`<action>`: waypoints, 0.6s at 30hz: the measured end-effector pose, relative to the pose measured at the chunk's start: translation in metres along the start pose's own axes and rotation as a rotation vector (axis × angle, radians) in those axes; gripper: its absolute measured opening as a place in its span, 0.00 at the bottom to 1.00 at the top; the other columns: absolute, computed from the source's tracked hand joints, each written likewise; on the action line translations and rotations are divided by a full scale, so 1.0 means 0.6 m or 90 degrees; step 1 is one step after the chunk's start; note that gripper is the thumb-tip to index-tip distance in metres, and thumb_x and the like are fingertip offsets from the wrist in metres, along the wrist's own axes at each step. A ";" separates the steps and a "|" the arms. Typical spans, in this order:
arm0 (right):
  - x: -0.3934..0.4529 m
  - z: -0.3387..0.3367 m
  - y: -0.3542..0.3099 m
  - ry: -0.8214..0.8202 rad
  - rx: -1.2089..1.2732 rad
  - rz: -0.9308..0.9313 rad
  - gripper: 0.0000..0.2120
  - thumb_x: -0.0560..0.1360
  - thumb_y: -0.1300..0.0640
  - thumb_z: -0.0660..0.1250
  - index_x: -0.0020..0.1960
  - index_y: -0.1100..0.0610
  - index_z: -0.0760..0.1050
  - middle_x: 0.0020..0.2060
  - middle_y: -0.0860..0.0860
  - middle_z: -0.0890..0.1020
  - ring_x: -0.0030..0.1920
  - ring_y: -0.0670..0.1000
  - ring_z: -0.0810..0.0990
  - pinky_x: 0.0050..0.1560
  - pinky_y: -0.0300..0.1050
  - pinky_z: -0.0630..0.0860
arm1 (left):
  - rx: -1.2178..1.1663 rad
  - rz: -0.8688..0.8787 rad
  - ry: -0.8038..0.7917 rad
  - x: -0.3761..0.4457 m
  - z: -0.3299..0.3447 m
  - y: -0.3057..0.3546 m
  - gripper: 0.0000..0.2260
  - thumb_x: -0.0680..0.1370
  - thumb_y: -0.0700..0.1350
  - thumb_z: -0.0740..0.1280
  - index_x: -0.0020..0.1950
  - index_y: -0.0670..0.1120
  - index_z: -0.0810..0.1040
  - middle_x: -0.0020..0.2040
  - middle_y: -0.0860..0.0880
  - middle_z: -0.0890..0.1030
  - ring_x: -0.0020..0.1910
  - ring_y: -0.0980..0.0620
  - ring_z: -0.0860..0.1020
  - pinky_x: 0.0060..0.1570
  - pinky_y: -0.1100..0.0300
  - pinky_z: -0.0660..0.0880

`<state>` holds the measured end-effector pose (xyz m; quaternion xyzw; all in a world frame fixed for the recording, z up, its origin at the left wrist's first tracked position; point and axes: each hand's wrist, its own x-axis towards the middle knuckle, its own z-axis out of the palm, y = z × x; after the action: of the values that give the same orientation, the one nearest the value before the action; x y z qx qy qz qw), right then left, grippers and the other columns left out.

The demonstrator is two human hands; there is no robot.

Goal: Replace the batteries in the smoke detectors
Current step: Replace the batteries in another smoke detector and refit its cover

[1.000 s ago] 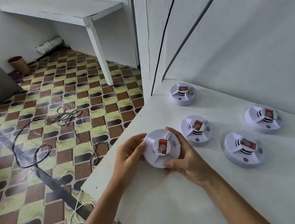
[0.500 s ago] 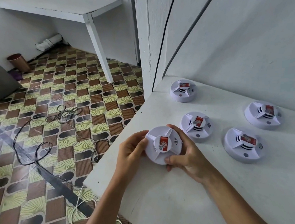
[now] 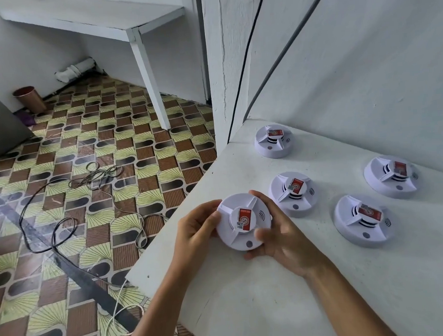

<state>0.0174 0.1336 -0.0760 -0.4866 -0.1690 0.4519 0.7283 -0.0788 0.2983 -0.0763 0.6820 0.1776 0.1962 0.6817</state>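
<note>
Both hands hold one smoke detector just over the white surface, at about 9 o'clock from four others. The left hand grips its rim with curled fingers; the right hand cups the opposite edge, thumb on top. It looks light, rigid and smooth, best held by the rim.

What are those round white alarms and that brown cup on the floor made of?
The smoke detectors, such as the held one, look like moulded white plastic: smooth matt shells with crisp ribs and vent slots. The cup looks like copper or similar metal, reddish-brown with a dull sheen, though I cannot be sure.
</note>
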 end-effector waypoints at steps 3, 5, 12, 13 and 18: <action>0.004 0.001 -0.003 -0.008 0.078 0.033 0.45 0.60 0.38 0.78 0.72 0.47 0.65 0.65 0.57 0.76 0.59 0.61 0.78 0.40 0.54 0.80 | 0.005 -0.004 0.003 0.001 -0.003 0.000 0.13 0.76 0.45 0.64 0.58 0.44 0.80 0.51 0.48 0.85 0.52 0.48 0.82 0.50 0.49 0.80; 0.003 0.004 -0.001 -0.002 0.082 0.037 0.46 0.59 0.38 0.79 0.71 0.47 0.65 0.65 0.57 0.76 0.59 0.61 0.79 0.39 0.54 0.80 | 0.007 -0.005 0.005 -0.001 -0.004 0.000 0.13 0.76 0.45 0.64 0.57 0.44 0.81 0.51 0.49 0.85 0.52 0.48 0.82 0.50 0.49 0.80; 0.001 0.004 -0.001 0.017 0.077 0.029 0.44 0.59 0.45 0.81 0.71 0.47 0.67 0.63 0.58 0.76 0.58 0.61 0.79 0.39 0.55 0.80 | 0.014 -0.001 0.000 -0.002 0.000 0.000 0.13 0.76 0.46 0.64 0.57 0.45 0.81 0.51 0.50 0.85 0.51 0.49 0.82 0.50 0.48 0.80; 0.000 0.004 -0.002 0.017 0.078 0.027 0.43 0.60 0.45 0.81 0.70 0.47 0.67 0.63 0.58 0.76 0.58 0.61 0.79 0.39 0.55 0.80 | 0.013 -0.001 0.001 -0.001 0.001 0.000 0.13 0.76 0.46 0.64 0.57 0.45 0.81 0.51 0.50 0.85 0.51 0.49 0.82 0.50 0.47 0.80; 0.002 0.002 0.000 0.026 0.077 0.017 0.40 0.62 0.50 0.80 0.70 0.48 0.67 0.63 0.58 0.76 0.57 0.61 0.80 0.39 0.54 0.79 | 0.011 -0.001 0.006 0.001 0.001 0.001 0.13 0.76 0.46 0.64 0.57 0.44 0.81 0.51 0.48 0.85 0.52 0.46 0.82 0.52 0.43 0.78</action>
<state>0.0176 0.1353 -0.0755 -0.4530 -0.1199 0.4608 0.7537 -0.0782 0.2979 -0.0757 0.6870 0.1834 0.1971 0.6750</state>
